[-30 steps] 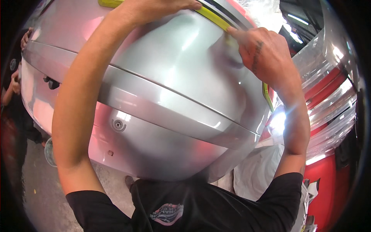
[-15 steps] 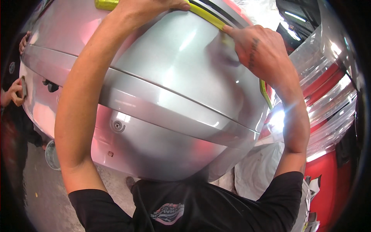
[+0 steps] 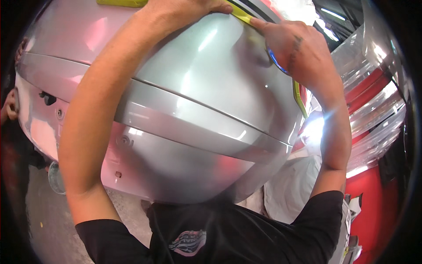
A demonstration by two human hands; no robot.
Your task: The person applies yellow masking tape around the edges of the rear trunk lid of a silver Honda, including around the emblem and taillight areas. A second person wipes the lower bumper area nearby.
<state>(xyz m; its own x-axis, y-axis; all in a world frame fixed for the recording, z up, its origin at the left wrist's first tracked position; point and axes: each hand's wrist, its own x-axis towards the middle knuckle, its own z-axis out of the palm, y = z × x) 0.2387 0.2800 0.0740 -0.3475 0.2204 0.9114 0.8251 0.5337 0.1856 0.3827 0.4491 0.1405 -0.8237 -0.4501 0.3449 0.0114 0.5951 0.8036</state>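
Note:
A strip of yellow-green masking tape [image 3: 241,14] runs along the upper edge of a glossy silver car body panel [image 3: 193,66]. My left hand [image 3: 187,8] lies at that edge, one digit stretched onto the tape; its other fingers are cut off by the frame's top. Close to its right, my right hand [image 3: 299,48] is closed, a fingertip pressing the tape strip. A blue curved edge [image 3: 277,60] shows beneath my right palm; I cannot make out what it belongs to. More yellow-green tape sits at the panel's upper left and right edges.
At far left another person's hand [image 3: 9,105] is by the bodywork. A round clear container [image 3: 56,178] stands below it. Clear plastic sheeting [image 3: 373,101] hangs over red bodywork [image 3: 373,207] at right. Grey cloth-like covering [image 3: 292,185] lies near my right elbow.
My right hand has come closer to my left along the tape, narrowing the gap between them. The blue curved edge now shows under my right palm. The view has shifted slightly.

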